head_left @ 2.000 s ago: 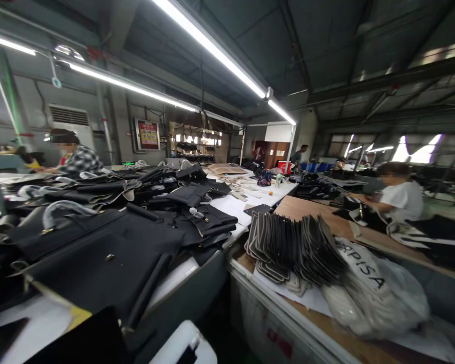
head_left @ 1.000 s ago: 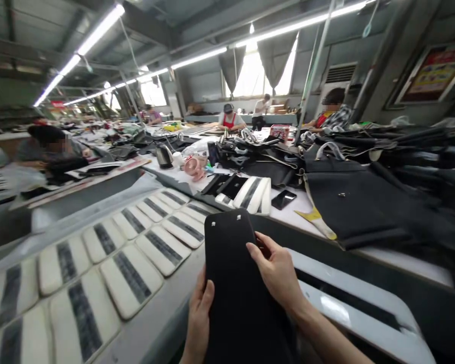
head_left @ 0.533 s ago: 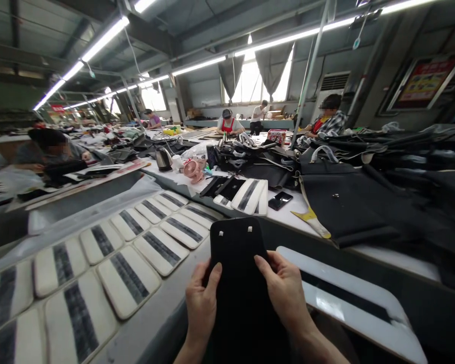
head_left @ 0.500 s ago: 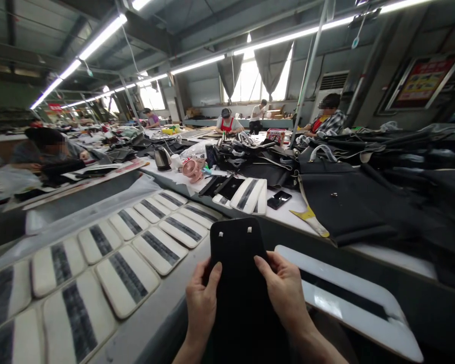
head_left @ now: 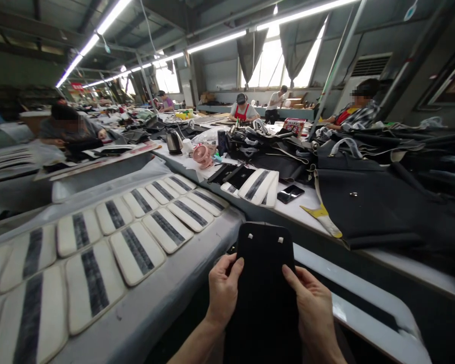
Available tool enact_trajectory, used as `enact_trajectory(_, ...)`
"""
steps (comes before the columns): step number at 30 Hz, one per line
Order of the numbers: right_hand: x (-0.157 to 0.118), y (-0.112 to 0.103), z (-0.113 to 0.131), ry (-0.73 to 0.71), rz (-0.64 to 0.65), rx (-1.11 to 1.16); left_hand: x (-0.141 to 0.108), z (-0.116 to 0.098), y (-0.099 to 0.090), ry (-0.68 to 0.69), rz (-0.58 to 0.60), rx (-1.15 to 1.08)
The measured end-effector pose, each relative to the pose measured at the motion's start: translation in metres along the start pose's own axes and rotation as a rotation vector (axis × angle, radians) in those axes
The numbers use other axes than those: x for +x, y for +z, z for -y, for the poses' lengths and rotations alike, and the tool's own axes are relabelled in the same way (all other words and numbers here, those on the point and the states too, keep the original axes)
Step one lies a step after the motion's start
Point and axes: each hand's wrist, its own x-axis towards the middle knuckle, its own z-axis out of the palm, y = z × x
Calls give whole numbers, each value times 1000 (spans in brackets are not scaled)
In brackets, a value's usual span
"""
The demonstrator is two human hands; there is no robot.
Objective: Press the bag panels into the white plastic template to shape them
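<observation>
A long black panel with rounded corners [head_left: 265,298] is held up in front of me, two small pale tabs near its top edge. My left hand [head_left: 224,285] pinches its left side, thumb on the near face. On the opposite edge my right hand [head_left: 313,298] grips it the same way. The panel's lower end runs out of view at the bottom. Behind my right hand lies a white board with a dark slot [head_left: 358,288]. To the left, cream panels with a dark stripe [head_left: 137,250] lie in rows on a grey-covered table [head_left: 167,298].
Beyond the panel a workbench carries a phone [head_left: 290,193], a small pink fan [head_left: 202,155], a kettle [head_left: 174,142] and striped pieces [head_left: 253,186]. Large black bag pieces [head_left: 375,197] are heaped at right. Several people work at tables further off.
The view has turned to the left, so the surroundings appear shifted rightward. Both hands still hold the black panel, which now sits further right in the picture.
</observation>
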Motion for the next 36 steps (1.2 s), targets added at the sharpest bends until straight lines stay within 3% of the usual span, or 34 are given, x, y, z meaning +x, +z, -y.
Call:
enact_trajectory(6, 18, -2, 19, -59, 50, -108, -1, -5, 1, 35, 48, 28)
enact_trajectory(12, 18, -7, 25, -63, 93, -69, 25, -7, 13, 25, 90, -52)
enact_trajectory(16, 22, -16, 23, -126, 40, -110, 31, -11, 30, 91, 106, -32)
enact_trajectory(21, 32, -34, 12, -237, -56, -251, 25, -10, 42, 67, 139, -60)
enact_trajectory(25, 33, -40, 8, -228, -85, -268, 25, -7, 47, 73, 156, -47)
enact_trajectory(31, 29, -32, 13, -236, -109, -282, 29, 3, 48, 66, 110, -28)
enact_trajectory(36, 41, -29, 20, -160, -9, -192, 34, 7, 45, 40, 119, -49)
